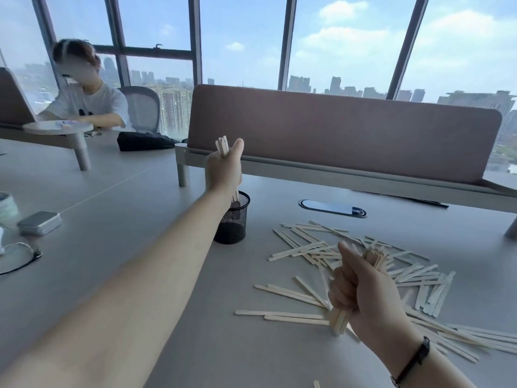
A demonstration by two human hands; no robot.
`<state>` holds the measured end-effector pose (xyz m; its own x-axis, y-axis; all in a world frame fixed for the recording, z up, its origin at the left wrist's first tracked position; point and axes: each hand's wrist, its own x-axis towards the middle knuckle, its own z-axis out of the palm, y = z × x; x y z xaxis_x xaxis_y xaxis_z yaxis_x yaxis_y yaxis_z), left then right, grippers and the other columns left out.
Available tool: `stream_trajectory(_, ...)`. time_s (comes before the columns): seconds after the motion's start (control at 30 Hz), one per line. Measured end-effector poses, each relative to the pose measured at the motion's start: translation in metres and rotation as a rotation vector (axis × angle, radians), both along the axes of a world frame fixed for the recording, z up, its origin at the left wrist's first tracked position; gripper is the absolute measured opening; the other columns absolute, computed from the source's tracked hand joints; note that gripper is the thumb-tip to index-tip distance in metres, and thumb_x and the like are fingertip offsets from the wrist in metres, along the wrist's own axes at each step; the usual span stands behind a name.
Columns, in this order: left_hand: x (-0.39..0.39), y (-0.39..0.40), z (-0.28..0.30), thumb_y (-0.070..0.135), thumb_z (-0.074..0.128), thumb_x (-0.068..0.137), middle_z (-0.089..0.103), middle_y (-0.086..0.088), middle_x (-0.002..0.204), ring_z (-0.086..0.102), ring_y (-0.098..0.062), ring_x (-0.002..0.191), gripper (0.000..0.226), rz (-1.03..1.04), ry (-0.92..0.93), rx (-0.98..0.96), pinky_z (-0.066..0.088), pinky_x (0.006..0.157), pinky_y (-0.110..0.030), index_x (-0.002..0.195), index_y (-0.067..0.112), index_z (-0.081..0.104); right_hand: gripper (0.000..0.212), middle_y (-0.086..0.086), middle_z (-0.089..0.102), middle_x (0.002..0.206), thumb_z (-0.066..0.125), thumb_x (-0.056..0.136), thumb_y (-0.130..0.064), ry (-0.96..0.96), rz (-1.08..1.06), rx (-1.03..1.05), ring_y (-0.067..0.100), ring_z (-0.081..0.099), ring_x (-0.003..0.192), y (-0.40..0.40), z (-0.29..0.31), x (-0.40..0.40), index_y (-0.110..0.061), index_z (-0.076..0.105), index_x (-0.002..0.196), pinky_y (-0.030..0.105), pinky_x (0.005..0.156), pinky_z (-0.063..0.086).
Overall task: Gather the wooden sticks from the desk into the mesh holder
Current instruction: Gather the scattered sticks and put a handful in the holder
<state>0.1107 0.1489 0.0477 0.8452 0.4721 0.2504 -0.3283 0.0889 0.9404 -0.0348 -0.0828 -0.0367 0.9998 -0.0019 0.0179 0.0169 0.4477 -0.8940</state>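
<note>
Sticks (349,259) mostly lay scattered right of the holder (233,219), left hand (223,170) lowering a gripped bunch into it, right hand (361,289) clutching another bunch nearer.

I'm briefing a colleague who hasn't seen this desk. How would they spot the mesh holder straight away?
Find the long mauve divider panel across the grey desk. Near its left end, just in front, stands the mesh holder, under the left hand gripping a bundle of wooden sticks. It is the only black, see-through, upright cylinder; the loose sticks lie flat to its right.
</note>
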Motion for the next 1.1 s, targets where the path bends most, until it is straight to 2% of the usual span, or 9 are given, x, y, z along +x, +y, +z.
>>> stream_trajectory(0.13, 0.013, 0.010, -0.017, 0.038, 0.067, 0.081, 0.047, -0.006, 0.049, 0.046, -0.021, 0.045, 0.041, 0.030, 0.016, 0.190, 0.043, 0.056, -0.029, 0.054, 0.016, 0.046, 0.055, -0.002, 0.012, 0.044, 0.066, 0.078, -0.029, 0.016, -0.005, 0.021, 0.007, 0.009, 0.038, -0.002, -0.001, 0.004, -0.022, 0.015, 0.059, 0.026, 0.046, 0.006)
stream_trajectory(0.2, 0.016, 0.013, -0.022, 0.036, 0.071, 0.081, 0.063, -0.005, 0.060, 0.058, -0.015, 0.051, 0.030, 0.027, 0.000, 0.279, 0.051, 0.062, -0.030, 0.069, 0.012, 0.059, 0.055, -0.003, 0.012, 0.043, 0.065, 0.079, -0.028, 0.026, -0.002, 0.033, 0.007, 0.010, 0.037, -0.001, -0.001, 0.005, -0.022, 0.013, 0.062, 0.026, 0.046, 0.006)
stream_trajectory(0.27, 0.016, 0.017, -0.027, 0.039, 0.073, 0.078, 0.071, 0.001, 0.081, 0.065, -0.012, 0.071, 0.024, 0.071, 0.028, 0.437, 0.050, 0.070, -0.028, 0.088, 0.019, 0.064, 0.055, -0.004, 0.012, 0.044, 0.065, 0.079, -0.028, 0.031, 0.006, 0.044, 0.007, 0.010, 0.037, 0.000, 0.000, 0.006, -0.022, 0.012, 0.063, 0.024, 0.044, 0.007)
stream_trajectory(0.4, 0.013, 0.032, -0.045, 0.039, 0.074, 0.079, 0.061, 0.002, 0.125, 0.057, -0.018, 0.114, 0.056, 0.107, 0.188, 0.645, 0.044, 0.092, -0.031, 0.129, 0.026, 0.054, 0.055, -0.004, 0.011, 0.044, 0.063, 0.080, -0.029, 0.025, 0.018, 0.064, 0.007, 0.009, 0.037, -0.001, 0.003, 0.006, -0.022, 0.012, 0.062, 0.025, 0.044, 0.006)
stream_trajectory(0.53, 0.007, 0.042, -0.062, 0.026, 0.073, 0.083, 0.060, 0.000, 0.134, 0.055, -0.021, 0.124, 0.053, 0.016, 0.289, 0.723, 0.042, 0.095, -0.027, 0.133, 0.022, 0.056, 0.055, -0.003, 0.011, 0.044, 0.064, 0.080, -0.029, 0.016, 0.031, 0.071, 0.008, 0.008, 0.039, -0.001, 0.005, 0.006, -0.022, 0.012, 0.062, 0.025, 0.044, 0.007)
stream_trajectory(0.7, -0.018, 0.032, -0.060, 0.010, 0.062, 0.085, 0.067, -0.002, 0.121, 0.060, -0.022, 0.113, 0.041, -0.037, 0.272, 0.849, 0.043, 0.083, -0.025, 0.124, 0.025, 0.064, 0.057, -0.002, 0.011, 0.045, 0.065, 0.083, -0.031, 0.005, 0.047, 0.019, 0.011, 0.007, 0.043, 0.013, 0.009, 0.008, -0.021, 0.013, 0.061, 0.025, 0.044, 0.010)
stream_trajectory(0.8, -0.044, 0.015, -0.068, 0.009, 0.052, 0.084, 0.067, 0.000, 0.119, 0.059, -0.025, 0.111, 0.043, 0.049, 0.232, 0.869, 0.049, 0.088, -0.034, 0.119, 0.032, 0.061, 0.054, -0.003, 0.012, 0.046, 0.059, 0.094, -0.030, -0.015, 0.057, 0.043, 0.015, 0.005, 0.046, 0.030, 0.026, 0.015, -0.023, 0.014, 0.063, 0.029, 0.048, 0.010)
stream_trajectory(0.9, -0.069, 0.003, -0.075, 0.014, 0.050, 0.083, 0.068, 0.003, 0.114, 0.061, -0.025, 0.110, 0.039, 0.060, 0.184, 0.803, 0.052, 0.090, -0.043, 0.114, 0.036, 0.057, 0.055, -0.002, 0.014, 0.049, 0.055, 0.098, -0.037, -0.082, 0.046, 0.051, 0.017, 0.010, 0.046, 0.055, 0.059, 0.027, -0.024, 0.019, 0.059, 0.030, 0.050, 0.015)
stream_trajectory(1.1, -0.096, -0.009, -0.081, 0.040, 0.059, 0.090, 0.066, 0.006, 0.107, 0.063, -0.023, 0.097, 0.035, 0.112, 0.120, 0.727, 0.052, 0.086, -0.044, 0.123, 0.033, 0.050, 0.056, -0.003, 0.031, 0.042, 0.063, 0.093, -0.042, -0.143, -0.021, -0.128, 0.016, 0.030, 0.038, 0.111, 0.101, 0.061, -0.021, 0.034, 0.050, 0.028, 0.049, 0.034)
